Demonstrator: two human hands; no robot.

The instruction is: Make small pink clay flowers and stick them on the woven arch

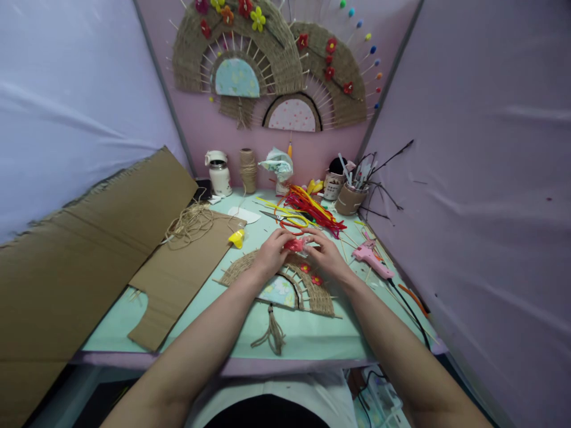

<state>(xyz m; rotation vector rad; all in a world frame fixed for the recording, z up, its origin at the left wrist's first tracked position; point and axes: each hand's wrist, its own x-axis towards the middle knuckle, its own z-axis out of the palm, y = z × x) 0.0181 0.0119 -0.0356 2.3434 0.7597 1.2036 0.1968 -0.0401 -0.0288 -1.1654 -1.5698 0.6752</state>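
Observation:
Both my hands meet over the middle of the table, above a half-round woven twine fan (245, 268). My left hand (273, 252) is closed on a pinkish-red lump in clear plastic wrap (294, 244). From the other side, the fingers of my right hand (328, 255) grip the same wrapped lump. The fan below has small red flowers (305, 268), a pale floral half-circle (280, 292) and a twine tassel (271, 334). Part of it is hidden by my left hand and forearm.
Scissors (288, 219) and red and yellow pipe cleaners (312, 208) lie beyond my hands. A pink glue gun (372, 260) rests at right, its cord trailing forward. Left are cardboard (191, 252), loose twine (190, 224) and a yellow wrapped lump (237, 239). Jars and a twine spool (247, 171) stand behind.

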